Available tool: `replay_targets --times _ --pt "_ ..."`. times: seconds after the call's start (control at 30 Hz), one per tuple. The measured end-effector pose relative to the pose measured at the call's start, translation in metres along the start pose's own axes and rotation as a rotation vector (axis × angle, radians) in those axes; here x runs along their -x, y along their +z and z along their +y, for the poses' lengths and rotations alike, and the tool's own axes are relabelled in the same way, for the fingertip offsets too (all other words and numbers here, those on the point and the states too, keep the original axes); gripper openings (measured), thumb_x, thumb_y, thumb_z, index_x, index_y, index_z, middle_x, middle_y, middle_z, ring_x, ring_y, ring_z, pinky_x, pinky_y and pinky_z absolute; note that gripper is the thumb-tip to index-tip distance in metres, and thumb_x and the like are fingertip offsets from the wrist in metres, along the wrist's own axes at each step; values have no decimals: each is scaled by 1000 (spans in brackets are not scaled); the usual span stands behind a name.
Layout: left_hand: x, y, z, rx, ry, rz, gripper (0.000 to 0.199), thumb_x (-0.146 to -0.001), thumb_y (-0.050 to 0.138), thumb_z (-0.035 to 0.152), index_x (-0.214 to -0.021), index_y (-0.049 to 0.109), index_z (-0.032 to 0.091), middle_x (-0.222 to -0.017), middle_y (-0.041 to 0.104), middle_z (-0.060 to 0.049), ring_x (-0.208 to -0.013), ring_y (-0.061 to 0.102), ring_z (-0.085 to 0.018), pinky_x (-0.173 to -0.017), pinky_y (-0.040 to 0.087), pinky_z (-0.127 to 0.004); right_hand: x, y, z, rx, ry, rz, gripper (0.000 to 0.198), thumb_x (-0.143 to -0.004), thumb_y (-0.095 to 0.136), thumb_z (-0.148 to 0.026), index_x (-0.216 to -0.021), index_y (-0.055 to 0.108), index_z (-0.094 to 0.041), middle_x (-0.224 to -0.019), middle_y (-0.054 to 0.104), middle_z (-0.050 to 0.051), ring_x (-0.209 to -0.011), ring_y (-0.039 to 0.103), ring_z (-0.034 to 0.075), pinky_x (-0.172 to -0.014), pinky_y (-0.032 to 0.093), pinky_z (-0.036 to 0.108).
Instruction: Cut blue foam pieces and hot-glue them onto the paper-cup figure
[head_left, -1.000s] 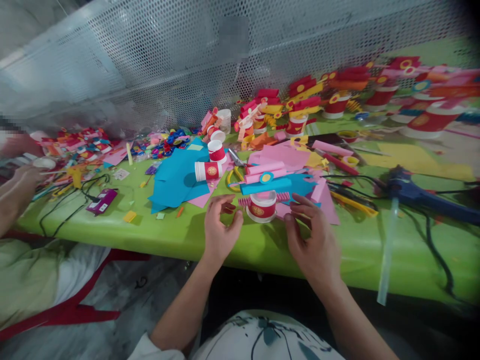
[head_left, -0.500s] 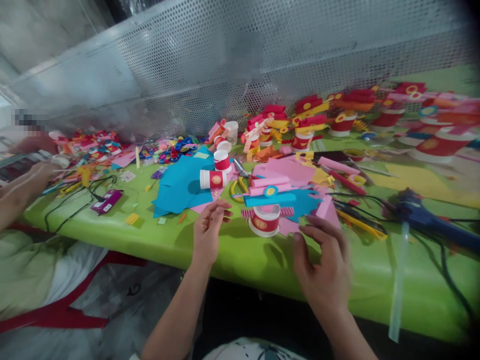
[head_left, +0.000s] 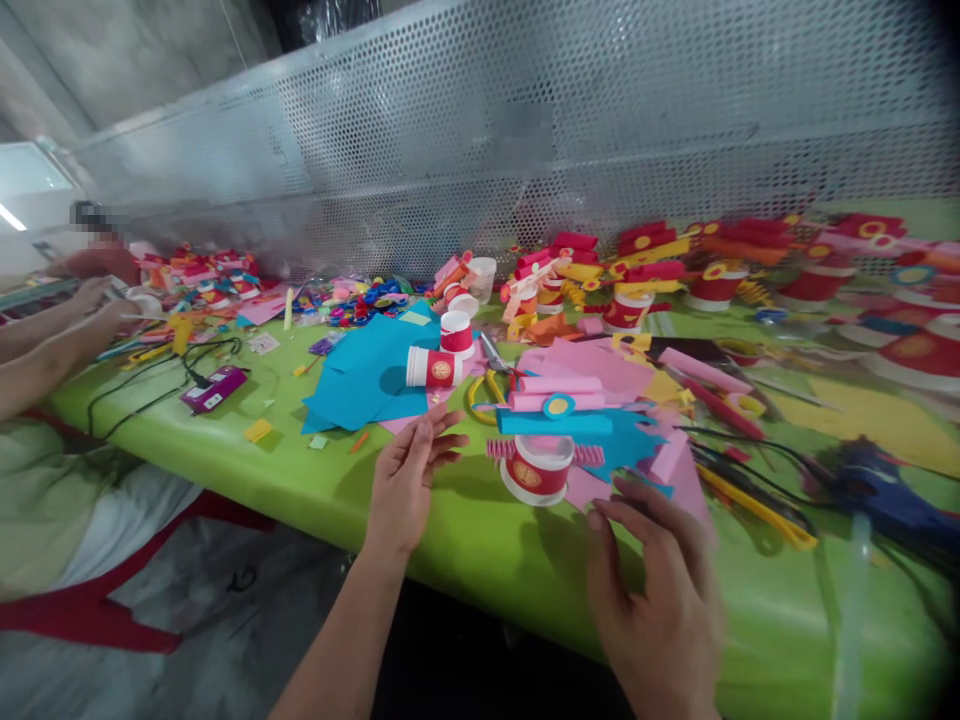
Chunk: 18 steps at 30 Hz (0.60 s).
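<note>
A paper-cup figure stands on the green table between my hands, with pink and blue paper rolls on top and pink folded-paper arms at its sides. My left hand is left of it, fingers apart, holding nothing and not touching it. To its right, my right hand is also open, fingers curved and apart from the cup. Behind my left hand, one red and white paper cup lies on its side and another cup stands upright.
Blue paper sheets and scissors lie behind the figure. A blue glue gun with cords is at the right. Several finished cup figures line the perforated metal panel. A purple box and another person's arms are at left.
The view has turned left, so most things sit lower and further right. Both my hands stay open beside the cup figure, which stands in place.
</note>
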<state>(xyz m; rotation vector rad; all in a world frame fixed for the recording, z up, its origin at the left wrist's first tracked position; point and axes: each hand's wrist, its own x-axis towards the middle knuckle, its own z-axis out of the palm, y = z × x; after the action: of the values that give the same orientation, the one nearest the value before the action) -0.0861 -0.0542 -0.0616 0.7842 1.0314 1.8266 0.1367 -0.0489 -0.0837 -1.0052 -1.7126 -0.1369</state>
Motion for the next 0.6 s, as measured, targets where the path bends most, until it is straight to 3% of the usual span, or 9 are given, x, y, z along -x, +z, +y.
replay_targets --times 0.2,0.4,0.5,0.6 --pt "3 -2 -4 -34 60 61 24 -95 72 42 -98 77 19 -95 79 -7 -79 70 -14 -73 55 -25 5 -1 1 -3 3 -65 10 -99 63 -19 -109 66 -19 -101 73 10 -88 72 22 -77 57 34" --pt "5 -2 -3 -85 60 62 26 -90 79 44 -92 76 18 -65 61 2 -60 53 -9 -58 42 -20 5 -1 -1 78 -49 -170 10 -102 58 -24 -105 66 -19 -76 72 2 -58 65 15 -58 48 29" --pt "5 -1 -2 -117 59 61 29 -89 80 45 -82 73 18 -58 53 4 -55 44 -8 -56 37 -21 2 0 -4 84 -59 -183 13 -103 57 -25 -103 68 -18 -70 69 1 -54 64 15 -54 44 29" --pt "5 -1 -2 -153 76 51 35 -90 78 44 -69 64 19 -56 49 5 -55 40 -8 -61 39 -24 1 0 -5 93 -76 -182 14 -103 57 -26 -100 68 -18 -68 70 0 -54 65 15 -53 43 28"
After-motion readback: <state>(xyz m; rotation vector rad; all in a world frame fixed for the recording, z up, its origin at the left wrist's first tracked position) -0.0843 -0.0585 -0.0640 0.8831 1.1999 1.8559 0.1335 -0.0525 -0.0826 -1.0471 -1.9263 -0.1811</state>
